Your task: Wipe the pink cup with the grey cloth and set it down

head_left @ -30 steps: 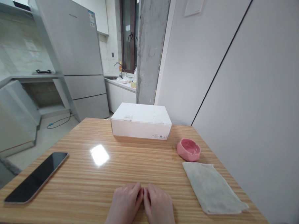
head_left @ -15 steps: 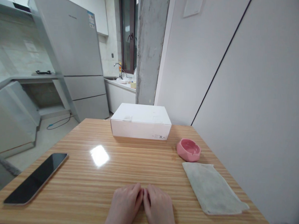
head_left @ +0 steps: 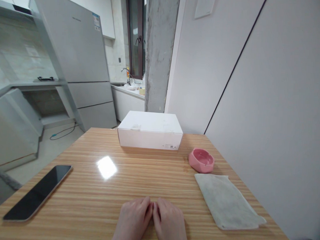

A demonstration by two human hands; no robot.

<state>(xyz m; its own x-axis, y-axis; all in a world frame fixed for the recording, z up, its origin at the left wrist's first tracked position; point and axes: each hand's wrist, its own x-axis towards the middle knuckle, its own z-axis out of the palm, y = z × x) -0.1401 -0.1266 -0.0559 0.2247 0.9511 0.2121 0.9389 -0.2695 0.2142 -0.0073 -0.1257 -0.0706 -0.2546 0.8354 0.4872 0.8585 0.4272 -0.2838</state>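
Note:
Side by side at the near edge of the wooden table (head_left: pixel 93 195) rest my left hand (head_left: pixel 134 214) and my right hand (head_left: pixel 169 216). Both are closed, the fingers curled under, and their thumb sides touch. No object shows in either one. Right of my right hand lies a folded grey-green cloth (head_left: pixel 227 204). Just beyond the cloth sits a pink faceted ashtray (head_left: pixel 201 160). A dark-screened smartphone (head_left: pixel 37 194) lies flat at the left, well apart from my left hand.
A closed white box (head_left: pixel 150 130) stands at the table's far edge. A white wall (head_left: pixel 269 103) runs along the right side. Behind are a grey refrigerator (head_left: pixel 73 42), a concrete pillar (head_left: pixel 160 52) and a sink counter (head_left: pixel 129 97). A cable (head_left: pixel 64 131) lies on the floor.
The view has shifted very slightly. Both hands and the things on the table have stayed in place.

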